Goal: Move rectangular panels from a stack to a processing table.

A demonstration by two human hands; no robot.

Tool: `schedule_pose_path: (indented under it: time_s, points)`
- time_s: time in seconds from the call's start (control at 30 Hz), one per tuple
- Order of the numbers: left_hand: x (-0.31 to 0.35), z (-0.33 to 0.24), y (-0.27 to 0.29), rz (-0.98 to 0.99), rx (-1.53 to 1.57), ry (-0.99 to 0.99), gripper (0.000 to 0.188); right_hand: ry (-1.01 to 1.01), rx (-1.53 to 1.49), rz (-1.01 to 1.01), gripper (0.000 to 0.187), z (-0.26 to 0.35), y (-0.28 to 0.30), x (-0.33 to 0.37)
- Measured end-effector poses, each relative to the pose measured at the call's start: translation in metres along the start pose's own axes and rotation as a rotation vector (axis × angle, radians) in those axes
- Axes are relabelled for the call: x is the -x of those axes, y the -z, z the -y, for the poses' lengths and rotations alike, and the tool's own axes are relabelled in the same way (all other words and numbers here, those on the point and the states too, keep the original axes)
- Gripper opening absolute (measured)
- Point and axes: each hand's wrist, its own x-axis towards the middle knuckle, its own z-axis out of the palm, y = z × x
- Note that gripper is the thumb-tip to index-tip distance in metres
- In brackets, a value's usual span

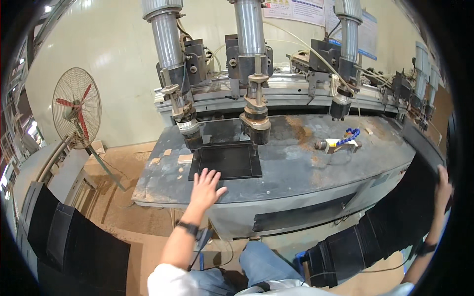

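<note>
My left hand (205, 190) is stretched out with its fingers apart, and its fingertips rest at the near edge of a black rectangular panel (228, 160). This panel has a raised frame around its border and lies flat on the dark machine table (306, 170), under two vertical spindle heads. Far to the right, my right hand (443, 190) is closed at the near corner of another black panel (423, 143), which lies tilted above a long row of black panels. Part of that hand's grip is hidden near the picture's dark rim.
Metal spindle heads (255, 116) hang over the table. A small clamp-like device with a blue coiled hose (349, 135) sits at right. Wood scraps (185, 159) lie left of the panel. A caged fan (76, 108) stands left, and stacked black panels (89, 246) flank me.
</note>
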Motion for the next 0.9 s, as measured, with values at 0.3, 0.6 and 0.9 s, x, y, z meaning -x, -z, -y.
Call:
schedule_pose_path:
  time_s: [0.3,0.6,0.9]
  points:
    - [0.011,-0.03,-0.015,0.166,0.027,0.233,0.085,0.67,-0.98,0.06,0.033,0.352,0.012,-0.022]
    - [0.188,-0.017,0.142,-0.064,-0.19,-0.254,0.031,0.753,-1.051,0.147,0.035,0.595,-0.075,0.051]
    - [0.256,0.021,0.338,-0.059,-0.858,0.059,0.028,0.742,-1.171,0.368,0.046,0.675,-0.098,0.038]
